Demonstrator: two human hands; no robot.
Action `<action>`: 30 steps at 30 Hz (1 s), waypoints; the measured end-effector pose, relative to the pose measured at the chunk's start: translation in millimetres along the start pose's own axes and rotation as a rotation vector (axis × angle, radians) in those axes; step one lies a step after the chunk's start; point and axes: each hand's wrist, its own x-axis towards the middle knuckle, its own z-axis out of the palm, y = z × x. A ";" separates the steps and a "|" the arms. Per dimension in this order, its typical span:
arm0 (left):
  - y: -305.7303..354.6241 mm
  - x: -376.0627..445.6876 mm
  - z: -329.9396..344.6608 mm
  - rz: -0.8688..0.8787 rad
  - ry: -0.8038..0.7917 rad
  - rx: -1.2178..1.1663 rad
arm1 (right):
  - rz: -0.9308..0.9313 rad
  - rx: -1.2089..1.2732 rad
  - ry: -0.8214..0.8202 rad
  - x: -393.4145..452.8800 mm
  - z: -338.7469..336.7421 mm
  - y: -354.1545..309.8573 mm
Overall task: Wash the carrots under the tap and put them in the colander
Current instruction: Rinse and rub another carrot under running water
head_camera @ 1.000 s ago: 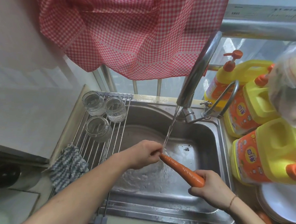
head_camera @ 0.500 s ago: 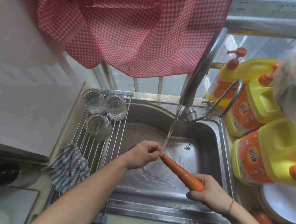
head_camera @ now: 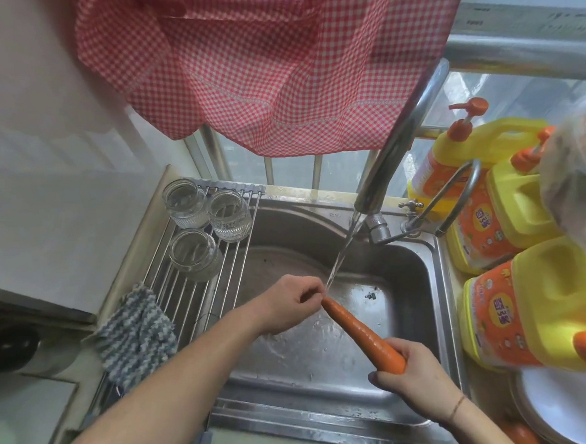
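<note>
A long orange carrot (head_camera: pixel 358 332) slants over the steel sink (head_camera: pixel 425 275), its thin tip up under the stream of water from the tap (head_camera: pixel 393 147). My right hand (head_camera: pixel 412 377) grips the thick lower end. My left hand (head_camera: pixel 291 302) has its fingers curled at the carrot's tip, where the water lands. Part of another orange carrot (head_camera: pixel 521 436) shows at the bottom right edge. No colander is in view.
Three glass jars (head_camera: pixel 197 251) stand on a wire rack (head_camera: pixel 193 296) over the sink's left side, with a knitted cloth (head_camera: pixel 137 334) beside it. Yellow detergent bottles (head_camera: pixel 530 307) and white plates (head_camera: pixel 570 407) crowd the right. A checked curtain (head_camera: pixel 268 58) hangs above.
The carrot and both hands have stayed under the stream. My left hand's fingers have shifted slightly at the carrot's tip.
</note>
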 end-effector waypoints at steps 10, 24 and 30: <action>-0.9 13.2 -14.4 -0.019 -0.024 -0.038 | -0.016 -0.260 0.114 9.4 -7.6 -13.0; 0.3 11.5 18.0 -0.206 0.214 -0.908 | -0.010 -0.348 0.181 7.8 0.3 -21.6; 4.6 6.8 4.5 -0.128 0.198 -0.469 | -0.052 -0.510 0.226 6.1 -9.0 -26.6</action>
